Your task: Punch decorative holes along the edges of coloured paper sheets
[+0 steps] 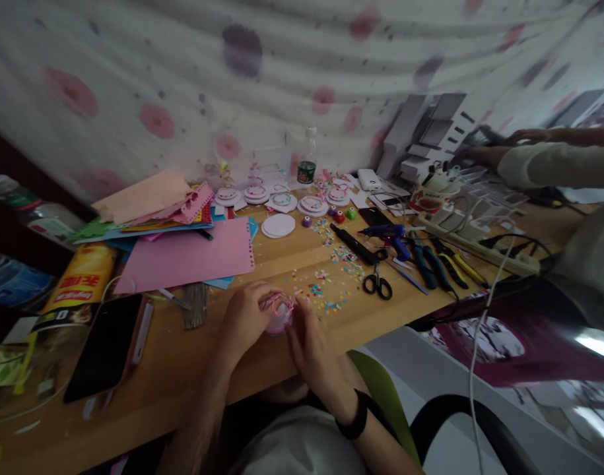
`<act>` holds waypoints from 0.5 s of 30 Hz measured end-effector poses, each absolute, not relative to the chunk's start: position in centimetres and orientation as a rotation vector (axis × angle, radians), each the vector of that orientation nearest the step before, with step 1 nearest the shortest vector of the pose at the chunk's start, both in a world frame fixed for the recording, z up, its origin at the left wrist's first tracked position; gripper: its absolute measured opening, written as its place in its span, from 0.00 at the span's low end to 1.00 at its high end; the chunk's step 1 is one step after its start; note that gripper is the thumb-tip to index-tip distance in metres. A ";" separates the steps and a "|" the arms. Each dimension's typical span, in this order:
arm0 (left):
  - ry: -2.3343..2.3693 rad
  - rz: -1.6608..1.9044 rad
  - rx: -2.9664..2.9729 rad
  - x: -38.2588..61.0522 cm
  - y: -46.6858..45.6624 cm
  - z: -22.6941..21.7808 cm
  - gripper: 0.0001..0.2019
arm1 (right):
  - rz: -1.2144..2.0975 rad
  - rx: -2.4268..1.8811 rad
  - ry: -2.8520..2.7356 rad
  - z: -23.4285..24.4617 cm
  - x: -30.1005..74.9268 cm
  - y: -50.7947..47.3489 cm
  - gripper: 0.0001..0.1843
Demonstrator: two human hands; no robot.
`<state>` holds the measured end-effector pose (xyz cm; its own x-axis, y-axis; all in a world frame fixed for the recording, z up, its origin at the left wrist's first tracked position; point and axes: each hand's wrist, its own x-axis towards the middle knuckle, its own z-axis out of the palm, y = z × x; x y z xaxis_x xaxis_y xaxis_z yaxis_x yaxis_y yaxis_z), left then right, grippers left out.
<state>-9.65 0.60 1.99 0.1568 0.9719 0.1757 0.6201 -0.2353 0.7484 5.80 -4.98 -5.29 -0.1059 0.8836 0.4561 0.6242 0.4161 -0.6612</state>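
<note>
At the table's front edge, both hands close in on a small round pink-and-white paper craft piece [278,324]. Curly pink trim shows along its upper rim. My left hand [245,315] has its fingers bent over the top left of the piece, pinching the pink trim. From the other side, the fingers of my right hand [309,338] press against its right edge; a black band circles that wrist. Some fingertips are hidden behind the piece. Just beyond the hands lie scattered colored paper bits [315,289] and a pink sheet [193,254].
Similar decorated white discs [312,206] stand along the back. Black scissors [377,285], a blue glue gun [388,234] and pliers [423,264] lie right. A phone [108,349] is at left. Another person's arm [554,161] reaches in from the right, past a power strip [480,247].
</note>
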 end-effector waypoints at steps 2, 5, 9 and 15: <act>1.478 0.877 1.926 -10.2 0.6 2.2 0.08 | 0.399 -1.275 -1.793 -5.3 5.9 -5.0 0.29; 1.396 0.863 1.880 -12.4 0.7 2.6 0.13 | 0.406 -1.237 -1.742 -4.9 6.0 -5.2 0.25; 1.580 0.995 1.744 -16.4 0.1 2.9 0.16 | 0.382 -1.175 -1.612 -4.2 6.4 -5.5 0.15; 1.778 1.235 1.615 -18.1 -2.5 2.6 0.16 | 0.288 -1.145 -1.394 -4.2 7.6 -5.5 0.06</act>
